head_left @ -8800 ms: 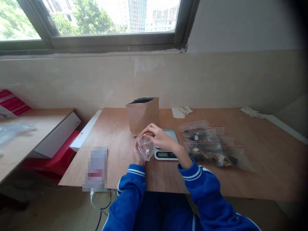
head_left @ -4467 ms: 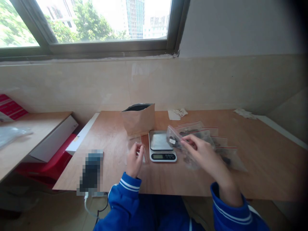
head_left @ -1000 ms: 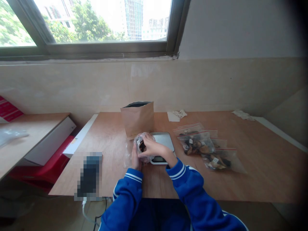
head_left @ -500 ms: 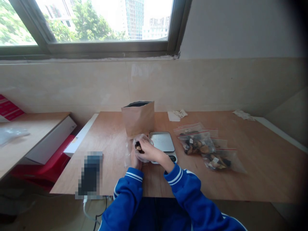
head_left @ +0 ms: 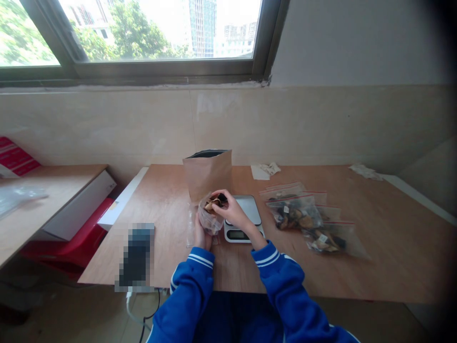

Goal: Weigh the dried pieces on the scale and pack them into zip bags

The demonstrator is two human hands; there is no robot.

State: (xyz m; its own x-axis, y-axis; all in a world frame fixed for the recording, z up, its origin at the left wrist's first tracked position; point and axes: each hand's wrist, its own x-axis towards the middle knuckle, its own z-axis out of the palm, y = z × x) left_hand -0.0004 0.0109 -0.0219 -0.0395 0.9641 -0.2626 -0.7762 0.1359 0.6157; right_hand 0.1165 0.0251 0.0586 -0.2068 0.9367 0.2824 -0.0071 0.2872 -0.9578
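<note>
So the left hand (head_left: 201, 234) has hold of a small clear bag (head_left: 210, 226), cupping it from the side, but most of its fingers are tucked behind the plastic, so I can't tell exactly how they close. The right hand (head_left: 233, 209) is easier: thumb and fingertips pinch some dried pieces (head_left: 214, 204), brown and black, right at the bag's mouth. Can't make out how many, or whether any sit deeper in the bag, since the plastic is crumpled and cloudy.

The bag is up off the table (head_left: 378, 214), just left of a kitchen scale (head_left: 251, 209). The right hand and wrist cover part of the scale, and I can't read anything on its little screen. Right behind the hands a brown paper bag (head_left: 207, 174) stands open at the top; the inside just looks dark, so no clue what's in it, and its lower edge is partly blocked.

There's also a flat plastic sheet or bag (head_left: 191, 228) lying by the left hand, partly hidden and hard to identify. Over on the right, a pile of zip bags (head_left: 294, 212) overlaps, labels too small to read. The phone (head_left: 135, 257) at the left is pixelated, and its cable (head_left: 133, 309) runs out of frame at the bottom.
</note>
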